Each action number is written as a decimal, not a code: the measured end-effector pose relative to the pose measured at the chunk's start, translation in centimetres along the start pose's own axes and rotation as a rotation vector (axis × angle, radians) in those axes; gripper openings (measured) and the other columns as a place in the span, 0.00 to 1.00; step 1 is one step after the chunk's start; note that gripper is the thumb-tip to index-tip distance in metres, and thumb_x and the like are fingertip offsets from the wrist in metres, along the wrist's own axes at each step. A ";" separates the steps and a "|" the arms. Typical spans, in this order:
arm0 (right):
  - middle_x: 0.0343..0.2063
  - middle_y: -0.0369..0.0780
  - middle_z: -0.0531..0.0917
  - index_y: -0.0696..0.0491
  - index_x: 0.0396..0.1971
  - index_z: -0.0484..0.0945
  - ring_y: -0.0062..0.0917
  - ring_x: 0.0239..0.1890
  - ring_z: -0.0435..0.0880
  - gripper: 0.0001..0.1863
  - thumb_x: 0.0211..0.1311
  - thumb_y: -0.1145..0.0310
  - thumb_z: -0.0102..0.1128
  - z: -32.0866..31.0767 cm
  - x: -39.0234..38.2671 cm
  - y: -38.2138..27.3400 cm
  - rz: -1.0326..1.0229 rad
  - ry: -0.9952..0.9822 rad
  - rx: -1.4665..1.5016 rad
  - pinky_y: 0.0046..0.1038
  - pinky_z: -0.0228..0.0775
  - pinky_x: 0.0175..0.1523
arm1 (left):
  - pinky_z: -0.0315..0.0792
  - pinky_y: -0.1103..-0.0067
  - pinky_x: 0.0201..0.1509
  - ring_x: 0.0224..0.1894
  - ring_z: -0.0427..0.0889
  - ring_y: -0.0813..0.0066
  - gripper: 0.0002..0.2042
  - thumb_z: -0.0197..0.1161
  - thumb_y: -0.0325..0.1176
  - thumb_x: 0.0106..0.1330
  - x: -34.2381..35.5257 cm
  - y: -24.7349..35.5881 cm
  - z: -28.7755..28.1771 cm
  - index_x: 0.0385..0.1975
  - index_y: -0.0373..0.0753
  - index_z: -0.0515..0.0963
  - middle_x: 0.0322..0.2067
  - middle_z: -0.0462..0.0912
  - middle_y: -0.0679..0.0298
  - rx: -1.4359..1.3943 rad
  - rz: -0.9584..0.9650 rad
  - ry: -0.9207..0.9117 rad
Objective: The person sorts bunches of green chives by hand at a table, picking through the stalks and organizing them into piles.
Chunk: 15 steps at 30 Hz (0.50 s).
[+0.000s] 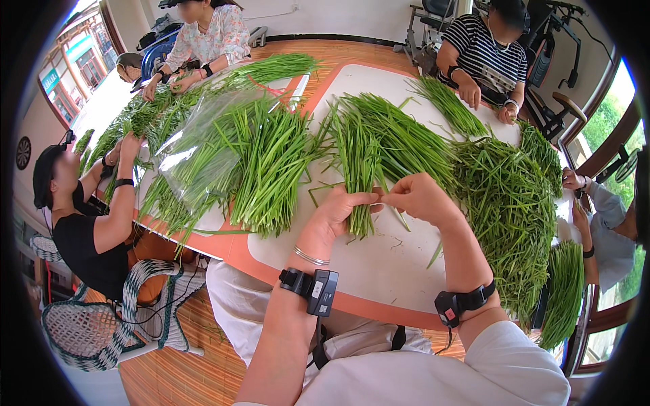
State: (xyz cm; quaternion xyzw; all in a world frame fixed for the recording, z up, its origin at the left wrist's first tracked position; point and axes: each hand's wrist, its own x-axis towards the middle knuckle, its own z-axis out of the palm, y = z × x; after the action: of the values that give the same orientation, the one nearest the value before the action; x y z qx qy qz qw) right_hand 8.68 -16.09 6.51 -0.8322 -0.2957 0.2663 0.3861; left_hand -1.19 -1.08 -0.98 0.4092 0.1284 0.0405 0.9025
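Note:
My left hand (333,211) is closed round the lower part of a bunch of garlic chives (357,159), long flat green leaves. Its thumb lies across the front of the stalks, and their cut ends point toward me. Beside the thumb tip, my right hand (423,197) makes a pinch at the bunch's right edge. Whatever sits between those fingertips is too small to make out. A larger heap of chives (406,139) lies just beyond my hands, touching the held bunch. Another thick pile (271,172) rests to the left.
A clear plastic bag (203,145) lies over chives at the left. Tangled green leaves (504,210) form a big mound at the right, with a straight bundle (563,291) near the edge. Other people sit round the white table (325,264); a netted chair (84,325) stands at the left.

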 end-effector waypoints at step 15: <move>0.17 0.45 0.80 0.59 0.22 0.82 0.27 0.18 0.77 0.14 0.45 0.61 0.62 1.4 1.9 3.7 -0.158 0.076 -0.508 0.27 0.70 0.27 | 0.76 0.79 0.31 0.27 0.80 0.73 0.08 0.65 0.26 0.54 0.3 0.2 -0.2 0.32 0.33 0.76 0.26 0.79 0.61 0.050 -0.026 0.090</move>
State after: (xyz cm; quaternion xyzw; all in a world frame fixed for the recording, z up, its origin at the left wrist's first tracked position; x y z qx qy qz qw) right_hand 10.06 -16.04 2.38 -0.8862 -0.4022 0.1212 0.1953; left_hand -0.92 -0.79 -1.00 0.4276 0.1750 0.0441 0.8858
